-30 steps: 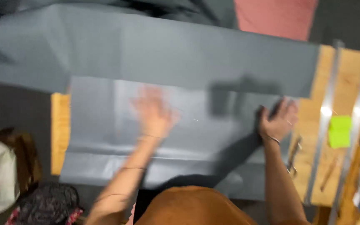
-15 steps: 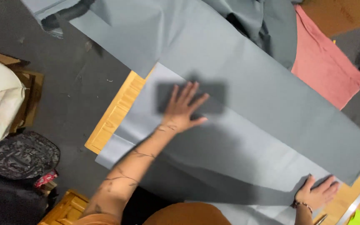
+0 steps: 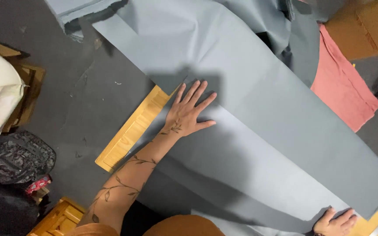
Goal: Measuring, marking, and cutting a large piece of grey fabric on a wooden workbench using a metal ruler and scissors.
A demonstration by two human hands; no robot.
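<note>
My left hand (image 3: 188, 114) and right hand (image 3: 334, 220) lie fingers spread, gripping nothing, on the grey fabric (image 3: 259, 131); pressure should stay even to avoid wrinkles.

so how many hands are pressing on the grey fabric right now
2. The left hand lies flat, fingers spread, on the grey fabric near the wooden table end; the right hand presses its near edge at lower right.

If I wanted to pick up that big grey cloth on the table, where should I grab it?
Probably the free near edge of the grey cloth, between the left hand pressing flat on it and the right hand at its corner. Come from the person's side and pinch the edge with both hands: the cloth lies flat and wide on the wooden table, so its middle offers nothing to pinch.
</note>
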